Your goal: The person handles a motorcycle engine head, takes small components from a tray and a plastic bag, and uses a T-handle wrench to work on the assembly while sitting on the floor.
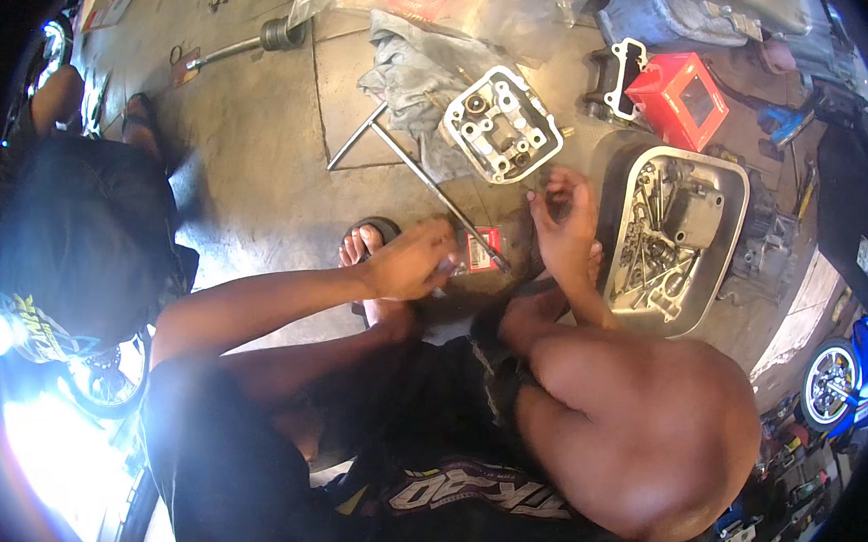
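From the head view we look down on a person crouched on a grey concrete floor (252,173). The left hand (409,262) is curled, its fingers pressed together on a small red-and-white flat packet (482,250) that lies on the floor just beside a long thin steel rod (429,183). The right hand (564,215) is raised a little above the floor, fingers pinched together near their tips; whether anything sits between them we cannot tell, it is too small.

Just beyond both hands lies a silver cast-metal cylinder head (500,125), resting partly on a crumpled grey rag (409,71). Right of the right hand, nearly touching the forearm, stands a shallow rectangular metal tray (735,211) full of bolts and small engine parts. Behind it sits a red cardboard box (678,99).

A sandalled foot (364,243) stands close by the left hand. Open floor stretches to the left of the rod, up to a second person in dark clothes (79,240) at the left edge. To the right, room is tight.
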Demonstrator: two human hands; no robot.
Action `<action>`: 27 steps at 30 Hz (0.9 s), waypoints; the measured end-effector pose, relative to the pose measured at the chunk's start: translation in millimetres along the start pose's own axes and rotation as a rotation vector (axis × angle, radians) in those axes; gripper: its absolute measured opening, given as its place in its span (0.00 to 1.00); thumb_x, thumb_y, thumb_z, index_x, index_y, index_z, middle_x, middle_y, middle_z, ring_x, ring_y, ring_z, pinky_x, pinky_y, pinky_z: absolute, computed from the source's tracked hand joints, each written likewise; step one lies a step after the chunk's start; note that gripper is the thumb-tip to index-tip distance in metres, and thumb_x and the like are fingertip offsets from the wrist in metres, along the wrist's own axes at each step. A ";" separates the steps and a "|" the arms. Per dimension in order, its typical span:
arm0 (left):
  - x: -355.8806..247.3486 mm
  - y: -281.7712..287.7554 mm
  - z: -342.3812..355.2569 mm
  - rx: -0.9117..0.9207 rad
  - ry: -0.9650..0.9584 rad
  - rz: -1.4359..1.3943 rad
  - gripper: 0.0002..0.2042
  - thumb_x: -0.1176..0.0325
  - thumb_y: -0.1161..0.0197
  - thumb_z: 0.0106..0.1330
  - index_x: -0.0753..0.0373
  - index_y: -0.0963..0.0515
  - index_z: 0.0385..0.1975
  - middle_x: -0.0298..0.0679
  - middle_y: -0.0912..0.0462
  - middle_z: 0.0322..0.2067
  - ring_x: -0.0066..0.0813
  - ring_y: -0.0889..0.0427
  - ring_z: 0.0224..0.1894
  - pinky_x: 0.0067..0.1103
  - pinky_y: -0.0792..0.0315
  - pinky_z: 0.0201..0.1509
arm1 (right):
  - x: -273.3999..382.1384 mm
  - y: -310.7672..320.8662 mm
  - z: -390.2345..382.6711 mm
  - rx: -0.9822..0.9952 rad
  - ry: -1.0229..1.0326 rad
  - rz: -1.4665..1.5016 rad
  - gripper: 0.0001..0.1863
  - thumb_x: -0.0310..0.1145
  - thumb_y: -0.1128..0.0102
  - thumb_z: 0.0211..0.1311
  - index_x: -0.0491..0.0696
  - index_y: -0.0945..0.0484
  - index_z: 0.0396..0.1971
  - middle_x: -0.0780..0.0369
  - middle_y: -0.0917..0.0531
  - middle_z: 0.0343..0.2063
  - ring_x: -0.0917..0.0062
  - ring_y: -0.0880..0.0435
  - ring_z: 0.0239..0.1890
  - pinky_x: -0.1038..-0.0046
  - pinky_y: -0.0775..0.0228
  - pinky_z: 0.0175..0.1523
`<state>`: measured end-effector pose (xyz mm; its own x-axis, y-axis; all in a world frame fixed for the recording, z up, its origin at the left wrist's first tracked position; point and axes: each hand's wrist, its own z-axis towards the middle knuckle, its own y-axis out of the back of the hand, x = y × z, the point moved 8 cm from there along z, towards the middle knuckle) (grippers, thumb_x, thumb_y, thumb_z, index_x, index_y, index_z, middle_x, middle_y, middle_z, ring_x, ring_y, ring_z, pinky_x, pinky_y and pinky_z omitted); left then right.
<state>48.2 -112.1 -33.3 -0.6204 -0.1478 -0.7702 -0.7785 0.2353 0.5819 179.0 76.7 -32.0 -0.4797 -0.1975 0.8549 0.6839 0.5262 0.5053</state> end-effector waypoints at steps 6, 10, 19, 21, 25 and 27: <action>-8.7 139.9 58.4 -0.566 -0.077 0.086 0.15 0.65 0.33 0.64 0.66 0.26 0.45 0.50 0.26 0.47 0.52 0.28 0.55 0.39 0.32 0.59 | 30.7 -2.6 35.7 0.067 0.189 -0.188 0.73 0.43 0.11 0.26 0.44 0.52 0.74 0.49 0.36 0.67 0.53 0.41 0.71 0.55 0.47 0.71; 11.5 161.9 98.7 -0.621 0.046 -0.002 0.23 0.58 0.34 0.67 0.67 0.28 0.54 0.52 0.25 0.50 0.53 0.30 0.58 0.40 0.35 0.64 | 38.9 -22.9 32.8 -0.034 0.408 -0.243 0.71 0.47 0.12 0.27 0.47 0.50 0.74 0.51 0.36 0.68 0.54 0.41 0.71 0.49 0.53 0.71; 37.0 152.0 114.0 -0.605 0.155 -0.222 0.19 0.59 0.34 0.68 0.66 0.25 0.51 0.50 0.24 0.47 0.48 0.26 0.54 0.34 0.33 0.62 | 49.5 -25.5 36.0 -0.088 0.483 -0.265 0.65 0.49 0.14 0.29 0.48 0.43 0.71 0.54 0.32 0.65 0.50 0.42 0.70 0.45 0.53 0.69; 30.4 158.8 112.1 -0.632 0.102 -0.121 0.17 0.61 0.36 0.69 0.66 0.25 0.49 0.50 0.25 0.45 0.49 0.26 0.53 0.34 0.32 0.60 | 46.7 -32.4 38.5 -0.060 0.405 -0.288 0.65 0.49 0.14 0.29 0.48 0.42 0.71 0.54 0.32 0.65 0.50 0.42 0.70 0.45 0.53 0.69; 34.9 161.4 107.9 -0.646 0.015 -0.044 0.15 0.64 0.39 0.70 0.66 0.27 0.50 0.50 0.27 0.45 0.51 0.27 0.52 0.35 0.33 0.59 | 56.1 -40.5 39.9 -0.036 0.428 -0.312 0.63 0.45 0.14 0.30 0.45 0.43 0.70 0.51 0.34 0.64 0.51 0.41 0.70 0.47 0.53 0.71; 33.6 158.0 108.3 -0.638 0.030 -0.052 0.16 0.65 0.39 0.70 0.66 0.28 0.52 0.50 0.28 0.46 0.51 0.27 0.53 0.37 0.34 0.60 | 50.3 -37.7 36.5 -0.073 0.377 -0.203 0.62 0.41 0.14 0.31 0.47 0.42 0.70 0.51 0.35 0.65 0.51 0.42 0.70 0.48 0.52 0.71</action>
<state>-85.3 24.2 4.5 -0.5757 -0.1721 -0.7994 -0.7053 -0.3900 0.5919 109.0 77.1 -12.4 -0.3835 -0.5864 0.7134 0.6397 0.3885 0.6632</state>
